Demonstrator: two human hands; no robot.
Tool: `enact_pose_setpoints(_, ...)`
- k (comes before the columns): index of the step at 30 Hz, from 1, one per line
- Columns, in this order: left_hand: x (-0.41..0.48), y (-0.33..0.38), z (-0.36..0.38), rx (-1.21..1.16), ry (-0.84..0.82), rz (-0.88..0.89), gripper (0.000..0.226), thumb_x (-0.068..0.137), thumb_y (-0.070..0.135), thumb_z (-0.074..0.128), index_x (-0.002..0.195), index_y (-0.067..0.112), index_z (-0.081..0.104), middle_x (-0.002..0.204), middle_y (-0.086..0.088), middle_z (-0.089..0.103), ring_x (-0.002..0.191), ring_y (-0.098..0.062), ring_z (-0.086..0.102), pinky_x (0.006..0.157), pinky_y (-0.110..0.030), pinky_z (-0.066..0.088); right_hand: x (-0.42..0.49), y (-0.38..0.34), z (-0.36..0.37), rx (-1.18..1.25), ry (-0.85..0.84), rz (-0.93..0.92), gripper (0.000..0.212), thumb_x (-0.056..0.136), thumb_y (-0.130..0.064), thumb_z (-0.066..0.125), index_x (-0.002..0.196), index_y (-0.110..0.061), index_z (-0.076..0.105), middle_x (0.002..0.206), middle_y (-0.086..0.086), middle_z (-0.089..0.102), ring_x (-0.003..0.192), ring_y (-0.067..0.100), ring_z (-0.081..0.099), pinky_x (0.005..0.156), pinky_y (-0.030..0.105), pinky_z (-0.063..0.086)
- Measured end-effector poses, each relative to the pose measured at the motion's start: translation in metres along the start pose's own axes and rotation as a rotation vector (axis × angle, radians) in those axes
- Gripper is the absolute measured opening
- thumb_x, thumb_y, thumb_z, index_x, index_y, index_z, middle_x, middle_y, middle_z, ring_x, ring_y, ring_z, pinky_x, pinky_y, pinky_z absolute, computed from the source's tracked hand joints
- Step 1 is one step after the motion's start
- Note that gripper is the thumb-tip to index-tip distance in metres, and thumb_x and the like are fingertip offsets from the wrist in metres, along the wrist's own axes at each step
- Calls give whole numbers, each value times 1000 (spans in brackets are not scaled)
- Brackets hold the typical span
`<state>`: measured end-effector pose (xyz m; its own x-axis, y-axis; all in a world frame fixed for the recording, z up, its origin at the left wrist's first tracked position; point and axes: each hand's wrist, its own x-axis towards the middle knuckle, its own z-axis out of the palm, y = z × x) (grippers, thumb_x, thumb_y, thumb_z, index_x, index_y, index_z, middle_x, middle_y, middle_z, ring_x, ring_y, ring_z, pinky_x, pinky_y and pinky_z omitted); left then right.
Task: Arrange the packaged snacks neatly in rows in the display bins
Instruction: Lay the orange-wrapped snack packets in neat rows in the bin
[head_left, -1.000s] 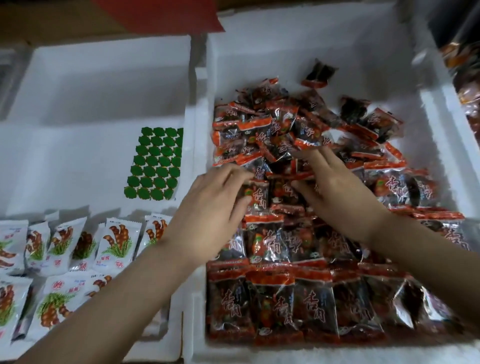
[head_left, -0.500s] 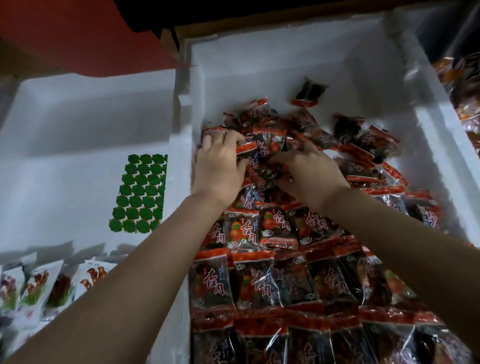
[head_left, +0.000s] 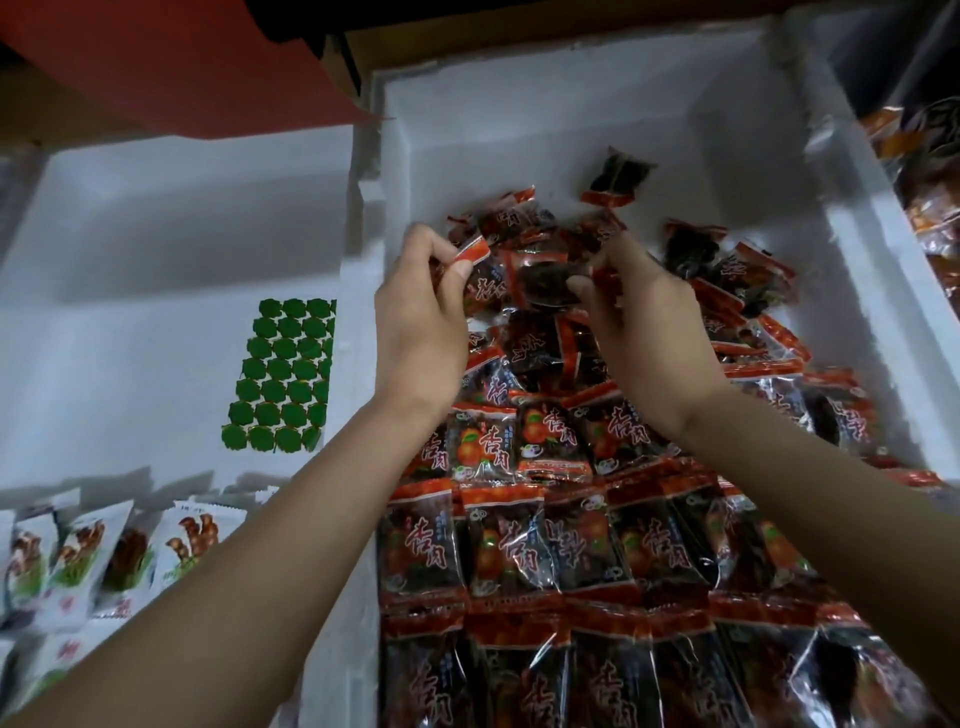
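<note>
A white foam bin (head_left: 613, 88) holds red-and-black snack packets. Near me they lie in neat overlapping rows (head_left: 524, 540); at the far end they sit in a loose heap (head_left: 737, 291). My left hand (head_left: 421, 322) pinches one red-edged packet (head_left: 480, 270) by its sealed end, lifted above the heap's left side. My right hand (head_left: 644, 322) pinches another dark packet (head_left: 550, 283) by its red end, just right of the first. One lone packet (head_left: 618, 179) lies apart near the back wall.
A second white foam bin (head_left: 156, 249) stands on the left, with a green dotted sheet (head_left: 283, 374) on its floor and white snack packets (head_left: 104, 551) in rows at its near end. Orange packets (head_left: 930, 171) fill another bin at far right. Red card (head_left: 171, 57) overhangs the back.
Both hands reached farther into the heap, then rose, each lifting one packet by its end. The view tilted up toward the back of the bin.
</note>
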<state>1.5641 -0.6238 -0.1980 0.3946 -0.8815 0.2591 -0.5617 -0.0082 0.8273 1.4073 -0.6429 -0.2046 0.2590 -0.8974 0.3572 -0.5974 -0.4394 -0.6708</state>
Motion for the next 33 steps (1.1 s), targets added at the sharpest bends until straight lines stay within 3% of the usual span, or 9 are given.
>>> enact_pose_setpoints(6,-39,12,-9,-213,-41,-157,19,97,21,50,79,26,45,81,-7,60,80,-30,65,73,-49,56,-39,-24,-13,309,-21,164,10,98,-23,44,95,-14,41,87,9,62,76,26,63,63,49,53)
enact_pose_setpoints(10,-62,17,-13,-299,-64,-284,18,97,20,51,80,22,45,77,0,49,77,-19,64,78,-45,57,-65,-41,-15,478,-136,254,21,88,-21,62,94,-21,42,82,3,64,74,27,61,66,44,51)
enact_pose_setpoints(14,-78,23,-21,-374,-138,-390,14,87,24,66,95,21,54,93,-2,62,93,-22,65,89,-42,52,-79,-42,-18,599,-249,239,40,78,-25,70,110,-27,45,100,-13,64,93,10,64,84,36,55)
enact_pose_setpoints(17,-90,27,-27,-466,-212,-480,17,91,19,61,107,17,61,103,-7,68,91,-14,68,86,-33,53,-89,-42,-21,577,-290,182,48,81,-40,60,127,-30,47,121,-16,55,112,-3,54,95,23,48)
enact_pose_setpoints(21,-105,31,-33,-605,-226,-583,17,95,12,51,106,8,64,108,-9,67,78,-6,67,70,-23,54,-95,-42,-28,538,-220,205,27,80,-45,49,103,-37,58,121,-19,48,114,-10,46,97,15,41)
enact_pose_setpoints(25,-116,34,-38,-698,-255,-614,20,96,14,48,103,8,66,113,-8,67,96,-14,64,60,-19,52,-104,-41,-35,533,-260,211,26,80,-48,47,89,-27,61,128,-28,40,131,-13,26,102,6,26)
enact_pose_setpoints(28,-121,37,-40,-616,-323,-507,19,94,16,50,100,12,68,101,-13,69,90,-17,63,60,-19,53,-109,-38,-39,543,-142,237,7,82,-32,61,85,-27,59,122,-15,50,124,-8,39,99,8,32)
enact_pose_setpoints(31,-128,40,-38,-462,-435,-336,20,92,19,53,93,29,70,90,-7,68,85,-13,59,77,-26,55,-110,-35,-44,669,-38,322,45,65,-20,75,104,-28,52,108,-2,61,99,4,62,85,23,51)
enact_pose_setpoints(33,-133,41,-36,-397,-488,-247,25,93,20,53,84,35,71,72,10,62,76,0,53,75,-14,45,-108,-33,-48,732,-29,470,70,58,-23,78,120,-21,47,103,-7,64,95,9,65,82,26,55)
